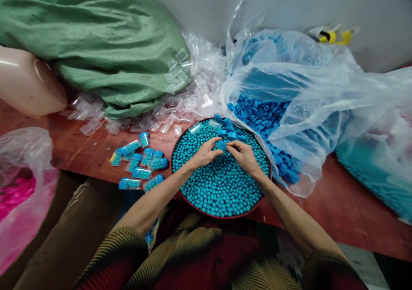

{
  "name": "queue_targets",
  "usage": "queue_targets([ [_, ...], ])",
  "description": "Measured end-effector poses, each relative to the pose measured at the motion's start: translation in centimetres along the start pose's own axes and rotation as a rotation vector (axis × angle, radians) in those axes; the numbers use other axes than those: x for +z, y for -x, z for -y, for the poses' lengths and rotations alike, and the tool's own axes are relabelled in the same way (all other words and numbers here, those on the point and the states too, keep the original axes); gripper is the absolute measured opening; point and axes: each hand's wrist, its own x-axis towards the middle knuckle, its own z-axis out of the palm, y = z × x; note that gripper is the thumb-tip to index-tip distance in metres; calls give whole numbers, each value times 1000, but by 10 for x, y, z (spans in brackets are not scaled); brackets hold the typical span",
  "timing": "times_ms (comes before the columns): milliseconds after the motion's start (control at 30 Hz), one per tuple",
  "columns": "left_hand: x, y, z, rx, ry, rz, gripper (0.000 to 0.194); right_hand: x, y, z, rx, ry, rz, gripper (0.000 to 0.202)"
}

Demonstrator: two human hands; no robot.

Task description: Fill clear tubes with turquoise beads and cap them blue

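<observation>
Between my two hands is a small clear plastic container with blue at its end (220,145), held above a round red tray (222,216) full of turquoise beads (222,187). The thumb and fingers of my left hand (206,153) close around its left side. My right hand (243,156) pinches at its right side; the fingers partly hide whether a cap is seated. Just beyond my fingertips, several loose blue caps (231,134) and a clear empty container (195,128) lie on the beads.
Filled containers (141,173) lie left of the tray. Behind it spread clear empty containers (202,88) beside a green sack (128,53). An opened plastic bag (302,79) spills blue caps on the right. A bag of beads (370,174) sits far right, a beige jug (28,81) far left.
</observation>
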Motion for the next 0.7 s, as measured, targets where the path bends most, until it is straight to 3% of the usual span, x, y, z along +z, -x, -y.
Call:
queue_targets([
  [67, 3, 4, 0, -40, 48, 5, 67, -1, 2, 3, 53, -36, 8, 27],
  [167, 6, 9, -4, -46, 103, 24, 69, -1, 6, 10, 121, -65, 6, 29],
  [400, 7, 20, -13, -67, 179, 7, 60, 0, 16, 17, 16, 24, -7, 24],
  [600, 14, 30, -15, -18, 144, 4, 30, -15, 12, 13, -25, -6, 284, 22],
  [700, 15, 33, -14, -11, 97, -42, 25, -19, 14, 14, -49, -13, 297, 19],
])
